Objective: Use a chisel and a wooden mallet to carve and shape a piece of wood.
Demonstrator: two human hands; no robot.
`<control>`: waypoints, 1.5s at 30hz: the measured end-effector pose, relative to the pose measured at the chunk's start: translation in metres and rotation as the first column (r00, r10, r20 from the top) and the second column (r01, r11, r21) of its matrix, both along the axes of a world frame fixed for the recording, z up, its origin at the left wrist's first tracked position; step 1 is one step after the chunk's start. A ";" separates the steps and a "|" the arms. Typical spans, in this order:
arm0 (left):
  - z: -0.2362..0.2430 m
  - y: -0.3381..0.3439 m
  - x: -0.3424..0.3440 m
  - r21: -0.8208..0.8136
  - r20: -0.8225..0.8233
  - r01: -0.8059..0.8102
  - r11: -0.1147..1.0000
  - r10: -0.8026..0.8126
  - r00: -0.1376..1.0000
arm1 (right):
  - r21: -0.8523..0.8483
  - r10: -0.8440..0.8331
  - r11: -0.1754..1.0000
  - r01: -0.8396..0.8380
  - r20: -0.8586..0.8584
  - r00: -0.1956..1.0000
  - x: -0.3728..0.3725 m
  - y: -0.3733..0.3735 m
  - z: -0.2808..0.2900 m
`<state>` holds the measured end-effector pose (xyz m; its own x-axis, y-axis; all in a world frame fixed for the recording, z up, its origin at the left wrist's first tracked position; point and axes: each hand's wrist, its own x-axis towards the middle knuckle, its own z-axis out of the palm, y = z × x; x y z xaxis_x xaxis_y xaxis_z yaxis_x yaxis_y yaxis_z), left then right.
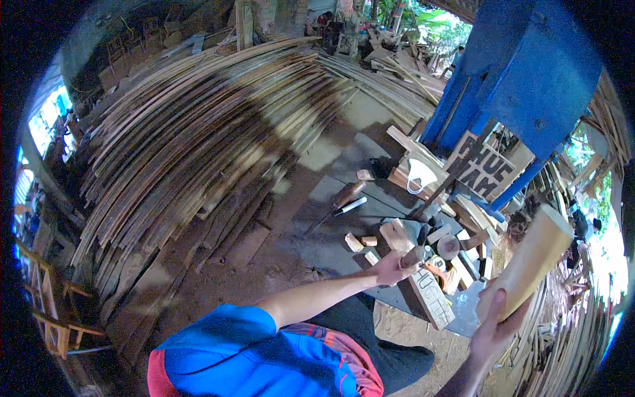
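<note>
Left hand, right of the frame's centre: fingers curled around a brown rounded piece; exact finger closure is unclear. Right hand, lower right: spread around the width of a pale wooden block, gripping its lower end. The block is tilted, upper end rightward. A blue machine occupies the upper right; long wood strips fill the upper left.

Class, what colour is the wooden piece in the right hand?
The wooden piece is pale yellowish tan; see the head view.
</note>
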<state>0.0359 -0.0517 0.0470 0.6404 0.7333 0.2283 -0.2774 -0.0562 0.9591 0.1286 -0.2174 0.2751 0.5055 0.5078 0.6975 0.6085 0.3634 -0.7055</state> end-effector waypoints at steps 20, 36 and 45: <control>-0.025 0.008 0.006 -0.018 -0.103 0.037 0.999 -0.039 0.994 | -0.765 0.322 0.640 0.064 0.343 0.882 0.009 0.020 -0.044; -0.035 0.006 0.015 0.085 -0.041 -0.140 0.987 0.144 0.989 | -0.613 0.245 0.783 0.102 0.454 0.856 -0.006 0.021 -0.039; -0.038 0.019 0.015 0.075 -0.279 0.027 0.997 -0.005 0.960 | -0.201 -0.016 0.974 0.102 0.390 0.920 0.006 0.006 -0.011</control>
<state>0.0513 -0.0327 0.0086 0.6983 0.7095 0.0950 -0.0020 -0.1308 0.9914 0.1341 -0.2114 0.2645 0.2537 0.6434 0.7222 0.8632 0.1863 -0.4692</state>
